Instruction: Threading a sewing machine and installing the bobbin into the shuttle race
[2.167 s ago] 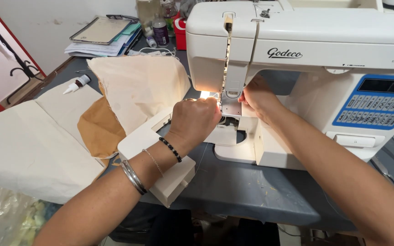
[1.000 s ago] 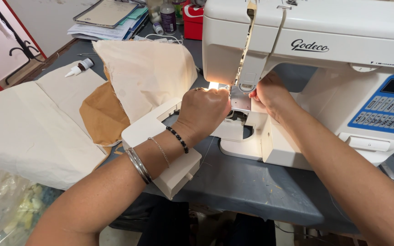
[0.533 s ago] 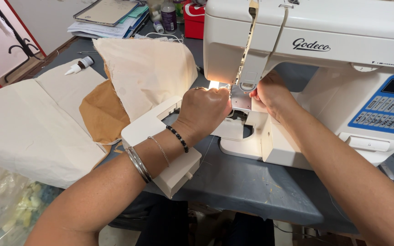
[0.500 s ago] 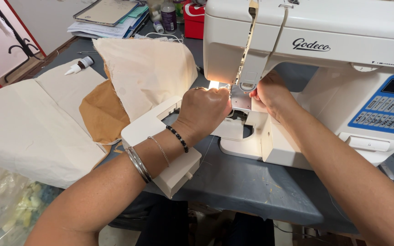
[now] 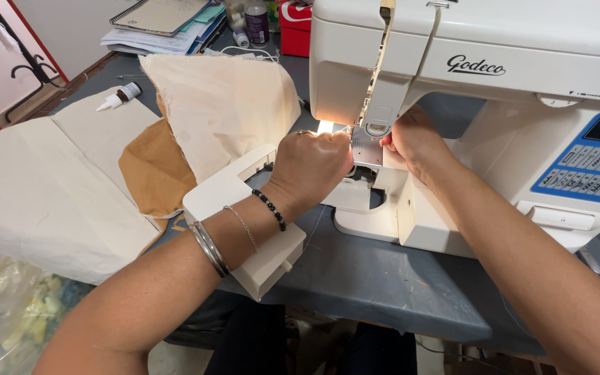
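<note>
Both hands meet at the needle area [image 5: 368, 142] of a white sewing machine [image 5: 494, 104], which stands on the right half of a grey counter [image 5: 383, 285]. The left hand [image 5: 310, 167] is curled into a loose fist just left of the needle, its fingertips hidden behind the knuckles, so what it pinches cannot be told. The right hand [image 5: 411, 139] reaches in from the right side with fingers bent toward the presser foot; its grip is also hidden from view. The machine's work light glows between the two hands.

A detached white extension tray [image 5: 234, 201] lies under the left forearm, tilted across the near edge of the counter. The left wrist carries a black bead bracelet [image 5: 271, 208], a thin chain and silver bangles [image 5: 210, 248].

Left of the machine, a cream fabric piece [image 5: 223, 104] stands folded, touching a brown fabric piece [image 5: 151, 170] beside it. A larger cream cloth [image 5: 43, 187] spreads over the left end of the counter. A small white dropper bottle [image 5: 121, 96] lies on its side at the far left. At the far edge rest a spiral notebook on stacked papers [image 5: 164, 21], a dark bottle [image 5: 256, 21] and a red container [image 5: 296, 24]. A clear plastic bag [image 5: 8, 319] sits at the near left, below the counter.
</note>
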